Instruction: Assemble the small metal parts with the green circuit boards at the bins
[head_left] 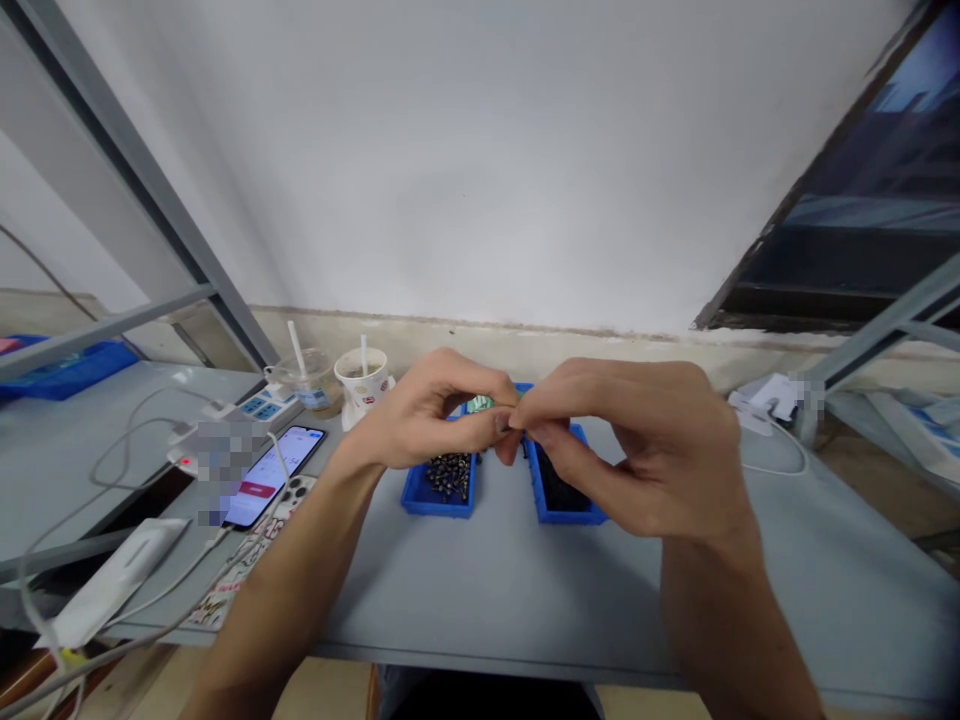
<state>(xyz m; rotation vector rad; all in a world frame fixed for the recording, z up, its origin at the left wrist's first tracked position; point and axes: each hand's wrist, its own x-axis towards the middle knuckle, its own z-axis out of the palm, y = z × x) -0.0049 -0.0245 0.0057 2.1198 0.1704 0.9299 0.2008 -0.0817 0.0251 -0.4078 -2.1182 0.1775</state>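
Note:
My left hand (pixel 442 410) and my right hand (pixel 630 430) meet fingertip to fingertip above the desk, both closed in a pinch. Whatever lies between the fingertips is too small and too covered to name. Beneath my left hand is a blue tray (pixel 439 508) with many small dark, shiny metal-looking pieces (pixel 450 475) in it. A second blue tray (pixel 574 517), partly behind my right hand, holds black material (pixel 559 490). Between the hands, farther back, a bit of green (pixel 480 403) shows, mostly hidden.
On the left are a lit phone (pixel 276 475), a power strip (pixel 266 405), a white cup with a straw (pixel 361 385), a clear plastic cup (pixel 311 380), cables and a white packet (pixel 120 580). A white cable and adapter (pixel 757 405) lie at right. A wall stands behind the grey desk (pixel 487 590).

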